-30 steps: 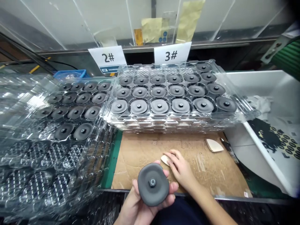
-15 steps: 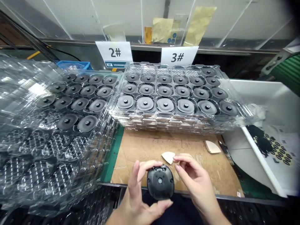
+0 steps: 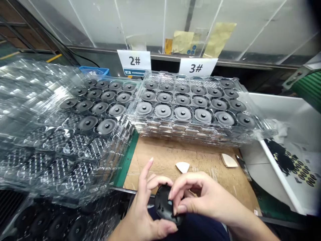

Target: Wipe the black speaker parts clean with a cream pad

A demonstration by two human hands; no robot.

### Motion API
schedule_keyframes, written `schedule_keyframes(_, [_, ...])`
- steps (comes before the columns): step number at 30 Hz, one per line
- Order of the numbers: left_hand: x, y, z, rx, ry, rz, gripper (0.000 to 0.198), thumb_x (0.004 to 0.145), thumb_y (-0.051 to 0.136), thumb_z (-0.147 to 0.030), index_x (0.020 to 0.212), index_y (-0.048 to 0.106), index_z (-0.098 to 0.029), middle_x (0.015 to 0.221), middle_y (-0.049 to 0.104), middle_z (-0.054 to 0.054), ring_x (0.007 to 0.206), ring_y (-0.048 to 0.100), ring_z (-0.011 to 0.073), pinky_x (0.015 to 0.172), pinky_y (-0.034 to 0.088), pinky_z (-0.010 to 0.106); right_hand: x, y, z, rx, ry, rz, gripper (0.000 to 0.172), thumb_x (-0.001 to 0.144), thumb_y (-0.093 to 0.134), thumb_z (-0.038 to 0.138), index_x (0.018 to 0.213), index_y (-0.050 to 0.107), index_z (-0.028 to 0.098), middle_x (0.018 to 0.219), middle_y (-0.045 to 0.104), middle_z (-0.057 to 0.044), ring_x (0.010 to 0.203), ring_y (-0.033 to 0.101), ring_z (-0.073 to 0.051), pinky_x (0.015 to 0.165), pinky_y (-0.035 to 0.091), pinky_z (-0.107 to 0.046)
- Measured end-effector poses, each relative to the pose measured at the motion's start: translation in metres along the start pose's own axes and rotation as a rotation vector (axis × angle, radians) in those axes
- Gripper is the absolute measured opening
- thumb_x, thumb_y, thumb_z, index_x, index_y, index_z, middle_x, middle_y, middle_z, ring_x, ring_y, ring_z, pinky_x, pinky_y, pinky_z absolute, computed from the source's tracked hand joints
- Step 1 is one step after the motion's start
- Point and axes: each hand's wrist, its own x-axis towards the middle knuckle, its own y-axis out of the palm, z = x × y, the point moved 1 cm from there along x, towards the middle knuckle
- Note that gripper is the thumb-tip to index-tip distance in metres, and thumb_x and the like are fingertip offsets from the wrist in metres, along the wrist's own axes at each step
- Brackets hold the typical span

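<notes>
A worker's left hand (image 3: 142, 207) cups a black round moulded disc (image 3: 164, 205) at the front edge of a factory bench, fingers curled around its rim and the index finger lifted clear. The right hand (image 3: 203, 197) reaches across, its fingers bent and closed in a pinch on the disc's upper face; whether they grip anything smaller there is hidden. The disc sits tilted between both hands, off the bench, just in front of a worn cardboard sheet (image 3: 160, 160).

On that sheet lie a pale triangular pad (image 3: 183, 166), just beyond the hands, and a second one (image 3: 228, 160) farther right. Printed cards reading "2#" (image 3: 134, 61) and "3#" (image 3: 196, 66) stand behind stacked clear plastic trays (image 3: 193, 125) holding rows of grey discs with central posts. A second, looser stack of clear trays (image 3: 75, 147) spreads to the left, over a green mat edge (image 3: 127, 164). A blue crate (image 3: 94, 70) sits behind it. At right, a white bin (image 3: 281, 107) holds a sheet of black rings (image 3: 301, 170). Small print on the sheet is too small to read.
</notes>
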Motion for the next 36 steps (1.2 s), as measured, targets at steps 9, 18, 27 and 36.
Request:
schedule_keyframes(9, [0.000, 0.007, -0.005, 0.054, 0.027, -0.015, 0.107, 0.063, 0.066, -0.055, 0.139, -0.005, -0.029, 0.116, 0.055, 0.010, 0.112, 0.047, 0.0268, 0.096, 0.033, 0.037, -0.011, -0.004, -0.018, 0.053, -0.045, -0.137, 0.009, 0.066, 0.074, 0.016, 0.070, 0.065, 0.017, 0.068, 0.065, 0.002, 0.064, 0.062, -0.009, 0.064, 0.049, -0.020])
schedule_keyframes(18, [0.012, 0.014, -0.008, 0.069, -0.406, 0.234, 0.046, 0.057, 0.066, -0.060, 0.048, 0.051, -0.017, 0.051, 0.043, -0.003, 0.054, 0.041, 0.0115, 0.054, 0.031, 0.025, -0.035, -0.057, -0.059, -0.238, -0.180, -0.514, 0.019, 0.074, 0.064, 0.038, 0.077, 0.065, 0.020, 0.062, 0.057, 0.000, 0.052, 0.053, -0.011, 0.052, 0.042, -0.022])
schedule_keyframes(27, [0.004, -0.028, -0.039, 0.097, -0.437, -0.195, 0.048, 0.081, 0.041, -0.055, 0.068, 0.059, -0.013, 0.063, 0.058, 0.003, 0.063, 0.054, 0.0159, 0.062, 0.041, 0.028, 0.025, -0.150, -0.067, -0.958, -0.459, -0.302, 0.022, 0.074, 0.045, 0.014, 0.084, 0.064, 0.022, 0.084, 0.062, -0.005, 0.079, 0.060, -0.020, 0.071, 0.047, -0.029])
schedule_keyframes(36, [0.004, -0.153, -0.104, 0.730, -0.431, -0.739, 0.033, 0.076, 0.056, -0.046, 0.085, 0.066, -0.016, 0.089, 0.068, 0.004, 0.092, 0.058, 0.0250, 0.085, 0.042, 0.036, 0.056, -0.172, -0.085, -0.956, -0.578, -0.291, 0.027, 0.075, 0.040, 0.013, 0.082, 0.065, 0.021, 0.083, 0.065, -0.007, 0.080, 0.063, -0.021, 0.073, 0.049, -0.032])
